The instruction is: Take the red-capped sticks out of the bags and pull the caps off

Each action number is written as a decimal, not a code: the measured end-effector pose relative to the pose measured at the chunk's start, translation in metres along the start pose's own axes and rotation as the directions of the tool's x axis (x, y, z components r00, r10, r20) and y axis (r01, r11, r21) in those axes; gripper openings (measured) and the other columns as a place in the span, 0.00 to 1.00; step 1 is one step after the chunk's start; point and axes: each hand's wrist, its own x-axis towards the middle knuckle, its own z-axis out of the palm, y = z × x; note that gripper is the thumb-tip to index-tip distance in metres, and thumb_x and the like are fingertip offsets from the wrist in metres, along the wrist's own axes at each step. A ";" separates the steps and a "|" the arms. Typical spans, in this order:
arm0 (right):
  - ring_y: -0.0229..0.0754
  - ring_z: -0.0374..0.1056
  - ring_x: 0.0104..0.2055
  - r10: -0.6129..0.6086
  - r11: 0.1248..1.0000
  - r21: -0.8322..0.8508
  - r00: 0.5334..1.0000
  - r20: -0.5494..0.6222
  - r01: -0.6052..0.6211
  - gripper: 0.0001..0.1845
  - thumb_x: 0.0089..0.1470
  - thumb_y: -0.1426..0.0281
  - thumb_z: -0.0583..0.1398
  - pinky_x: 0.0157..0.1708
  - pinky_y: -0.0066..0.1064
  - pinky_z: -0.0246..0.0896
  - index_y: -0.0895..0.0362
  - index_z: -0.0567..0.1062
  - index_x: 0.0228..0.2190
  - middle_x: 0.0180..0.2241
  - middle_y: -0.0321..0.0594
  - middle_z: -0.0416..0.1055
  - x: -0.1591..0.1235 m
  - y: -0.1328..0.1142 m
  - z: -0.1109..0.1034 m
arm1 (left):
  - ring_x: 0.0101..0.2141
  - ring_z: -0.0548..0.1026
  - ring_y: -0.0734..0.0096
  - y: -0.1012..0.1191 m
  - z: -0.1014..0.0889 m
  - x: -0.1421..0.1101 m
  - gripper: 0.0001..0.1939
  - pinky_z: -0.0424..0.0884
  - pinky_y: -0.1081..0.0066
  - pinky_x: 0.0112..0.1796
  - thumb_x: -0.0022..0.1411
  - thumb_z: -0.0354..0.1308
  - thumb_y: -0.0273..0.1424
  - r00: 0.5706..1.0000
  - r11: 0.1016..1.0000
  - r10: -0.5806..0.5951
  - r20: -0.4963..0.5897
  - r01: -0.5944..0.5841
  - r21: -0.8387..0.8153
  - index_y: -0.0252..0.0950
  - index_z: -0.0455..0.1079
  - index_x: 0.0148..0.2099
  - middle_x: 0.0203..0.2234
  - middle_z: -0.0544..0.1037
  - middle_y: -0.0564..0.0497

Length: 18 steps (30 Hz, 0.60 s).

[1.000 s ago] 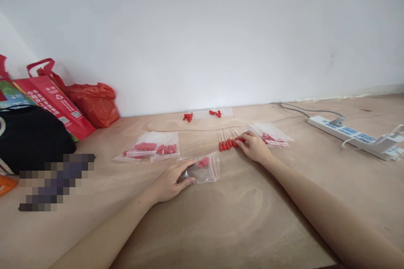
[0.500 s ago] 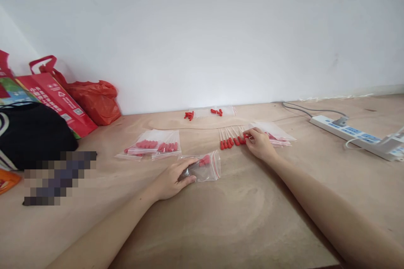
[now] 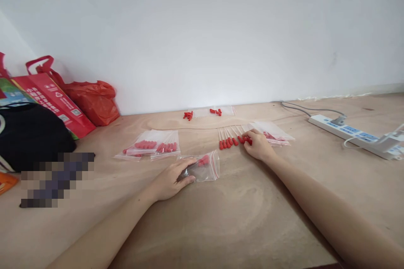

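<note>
My left hand [image 3: 174, 178] lies on the wood tabletop with thumb and fingers around a clear zip-lock bag [image 3: 210, 172], which has red handles inside. To the right, my right hand [image 3: 257, 145] is closed at the end of a row of small red-handled screwdrivers [image 3: 227, 143]. Its fingertips pinch a red handle, partly hidden by the fingers. The thin shafts in the row point away from me. Just beyond my right hand sit flat zip-lock bags [image 3: 277, 130] with red handles in them. Filled zip-lock bags [image 3: 164, 138] rest beyond my left hand.
Loose red pieces [image 3: 188, 115] and another clear bag [image 3: 225, 110] lie near the wall. A white power strip [image 3: 356, 134] with cables stands at right. Red bags [image 3: 91, 101], a black bag [image 3: 34, 134] and a blurred-out object [image 3: 58, 180] are at left.
My right hand has shifted slightly at the row's right end, and the red handles by its fingertips have moved right, leaving a small gap. My left hand stays on the bag.
</note>
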 end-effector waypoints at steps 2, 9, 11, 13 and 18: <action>0.47 0.63 0.39 0.035 0.996 -0.078 0.999 -0.011 -0.036 0.15 0.39 0.76 0.53 0.39 0.37 0.56 0.57 0.71 0.33 0.36 0.45 0.68 0.001 0.001 -0.002 | 0.53 0.60 0.62 0.000 0.000 0.000 0.23 0.58 0.61 0.51 0.60 0.47 0.40 1.000 1.000 0.007 -0.003 -0.007 0.002 0.43 0.54 0.57 0.54 0.62 0.50; 0.44 0.65 0.37 0.081 0.992 -0.106 0.993 0.083 -0.072 0.21 0.37 0.79 0.52 0.37 0.32 0.56 0.60 0.69 0.38 0.35 0.45 0.70 0.002 0.004 0.001 | 0.53 0.60 0.63 0.001 0.000 0.001 0.23 0.57 0.61 0.52 0.60 0.47 0.39 1.000 1.000 0.004 0.009 -0.004 0.005 0.41 0.54 0.57 0.54 0.61 0.50; 0.42 0.65 0.36 0.057 0.996 -0.076 0.994 0.093 -0.050 0.21 0.37 0.80 0.51 0.35 0.30 0.56 0.60 0.69 0.37 0.34 0.44 0.70 0.001 0.004 0.001 | 0.54 0.59 0.63 0.002 -0.001 0.001 0.23 0.57 0.60 0.53 0.61 0.47 0.39 1.000 1.000 0.006 0.016 -0.006 0.004 0.42 0.54 0.57 0.55 0.61 0.50; 0.42 0.65 0.35 0.037 0.997 -0.066 0.996 0.075 -0.032 0.20 0.37 0.79 0.52 0.34 0.30 0.56 0.59 0.70 0.36 0.34 0.44 0.70 0.001 0.002 0.000 | 0.55 0.58 0.63 0.003 -0.001 0.001 0.23 0.56 0.60 0.53 0.61 0.47 0.39 1.000 1.000 0.015 0.017 -0.015 0.004 0.43 0.54 0.57 0.55 0.60 0.50; 0.44 0.64 0.36 -0.079 0.996 0.042 0.996 -0.035 0.081 0.12 0.41 0.76 0.54 0.37 0.34 0.55 0.56 0.72 0.30 0.31 0.41 0.70 -0.003 -0.023 -0.008 | 0.55 0.57 0.64 0.003 -0.001 0.001 0.24 0.55 0.59 0.54 0.60 0.46 0.40 0.999 0.999 0.039 0.020 -0.039 0.016 0.43 0.53 0.58 0.56 0.59 0.51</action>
